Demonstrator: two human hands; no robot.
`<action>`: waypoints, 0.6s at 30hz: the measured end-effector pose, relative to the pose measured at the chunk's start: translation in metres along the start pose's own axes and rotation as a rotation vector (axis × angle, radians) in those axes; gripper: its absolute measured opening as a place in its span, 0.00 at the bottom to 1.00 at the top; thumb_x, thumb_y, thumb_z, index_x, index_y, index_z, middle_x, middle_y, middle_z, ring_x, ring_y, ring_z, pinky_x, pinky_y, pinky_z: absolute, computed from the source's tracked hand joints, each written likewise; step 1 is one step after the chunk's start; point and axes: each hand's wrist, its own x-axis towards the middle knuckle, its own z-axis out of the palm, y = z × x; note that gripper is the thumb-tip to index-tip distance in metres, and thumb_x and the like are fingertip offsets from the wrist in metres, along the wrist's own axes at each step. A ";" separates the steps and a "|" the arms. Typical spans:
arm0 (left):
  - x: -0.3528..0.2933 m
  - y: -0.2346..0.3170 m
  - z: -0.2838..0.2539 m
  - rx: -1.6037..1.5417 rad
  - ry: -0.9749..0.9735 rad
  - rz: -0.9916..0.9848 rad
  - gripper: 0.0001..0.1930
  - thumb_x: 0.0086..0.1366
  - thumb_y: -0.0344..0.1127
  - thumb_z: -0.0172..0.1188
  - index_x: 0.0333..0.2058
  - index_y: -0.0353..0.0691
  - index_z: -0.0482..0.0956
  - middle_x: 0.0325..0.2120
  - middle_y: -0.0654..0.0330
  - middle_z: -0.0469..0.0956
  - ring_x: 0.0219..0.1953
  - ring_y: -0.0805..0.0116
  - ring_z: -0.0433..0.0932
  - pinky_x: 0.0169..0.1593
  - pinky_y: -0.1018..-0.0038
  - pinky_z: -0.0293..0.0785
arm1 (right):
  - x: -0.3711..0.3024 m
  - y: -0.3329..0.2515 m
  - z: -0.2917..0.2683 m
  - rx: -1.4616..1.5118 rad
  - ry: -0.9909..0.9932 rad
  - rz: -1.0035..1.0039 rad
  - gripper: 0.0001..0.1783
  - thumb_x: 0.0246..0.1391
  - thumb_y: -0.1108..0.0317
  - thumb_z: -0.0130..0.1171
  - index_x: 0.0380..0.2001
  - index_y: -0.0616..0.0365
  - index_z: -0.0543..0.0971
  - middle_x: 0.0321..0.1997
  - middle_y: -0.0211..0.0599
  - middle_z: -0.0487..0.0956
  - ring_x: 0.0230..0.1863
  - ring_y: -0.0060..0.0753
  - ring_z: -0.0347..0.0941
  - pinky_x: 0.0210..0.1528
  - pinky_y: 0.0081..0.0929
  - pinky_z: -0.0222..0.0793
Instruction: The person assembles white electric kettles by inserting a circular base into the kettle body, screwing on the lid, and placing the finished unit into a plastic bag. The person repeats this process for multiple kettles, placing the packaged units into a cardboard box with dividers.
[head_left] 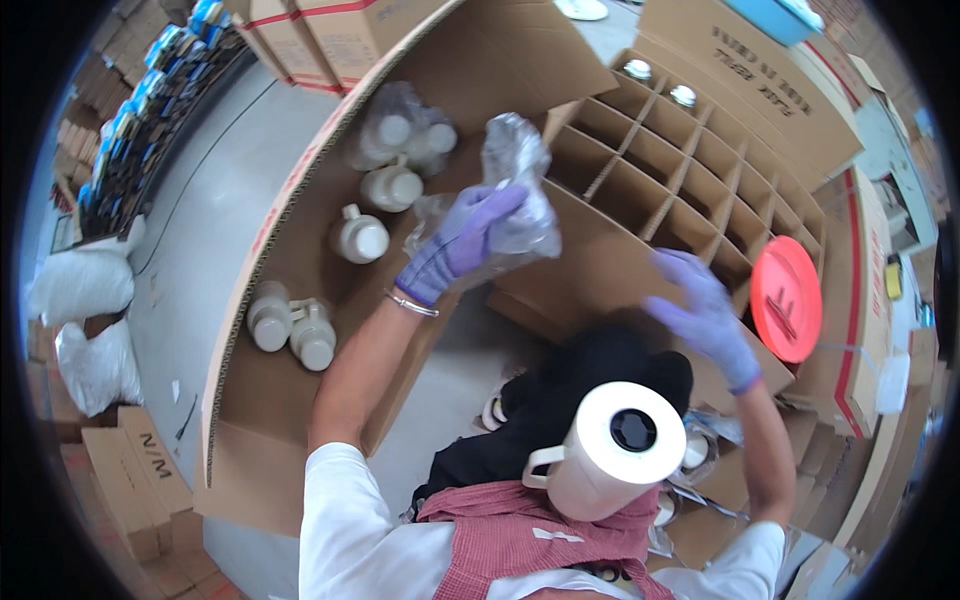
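Observation:
My left hand (468, 238), in a purple glove, is closed on a crumpled clear plastic bag (522, 165) above the edge of a long open carton (250, 450). My right hand (706, 316), also gloved, has its fingers apart and holds nothing. It is beside a carton with cardboard dividers (690, 160). A white jug (600, 480) with a side handle and a dark round centre on its top rests upright on my lap. Several white handled pieces (362, 238) stand in the long carton, the far ones under clear plastic.
A red round dish (787, 320) with small red pieces sits on the divided carton's right edge. Two shiny round tops (683, 96) show in its far cells. Closed cartons (350, 35) stand at the back, and white sacks (85, 285) lie at the left.

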 end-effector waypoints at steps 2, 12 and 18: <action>0.017 0.001 0.045 0.711 -0.135 0.746 0.19 0.73 0.42 0.53 0.57 0.37 0.73 0.49 0.59 0.78 0.50 0.70 0.78 0.56 0.72 0.73 | 0.025 -0.025 0.035 0.480 -0.005 0.180 0.34 0.55 0.53 0.68 0.59 0.61 0.73 0.55 0.47 0.76 0.56 0.40 0.74 0.59 0.36 0.70; 0.035 -0.008 0.098 0.575 -0.604 0.183 0.46 0.57 0.44 0.71 0.70 0.40 0.56 0.66 0.56 0.64 0.68 0.65 0.62 0.71 0.69 0.54 | 0.046 0.082 -0.035 1.718 0.073 0.415 0.17 0.63 0.51 0.58 0.45 0.51 0.80 0.41 0.30 0.83 0.43 0.29 0.80 0.49 0.35 0.78; 0.054 -0.093 0.154 0.485 -0.061 0.141 0.13 0.65 0.40 0.65 0.41 0.36 0.84 0.29 0.65 0.82 0.33 0.76 0.76 0.38 0.73 0.73 | 0.030 0.070 -0.026 1.423 0.145 0.225 0.35 0.65 0.49 0.55 0.69 0.50 0.61 0.63 0.40 0.71 0.59 0.33 0.72 0.63 0.32 0.69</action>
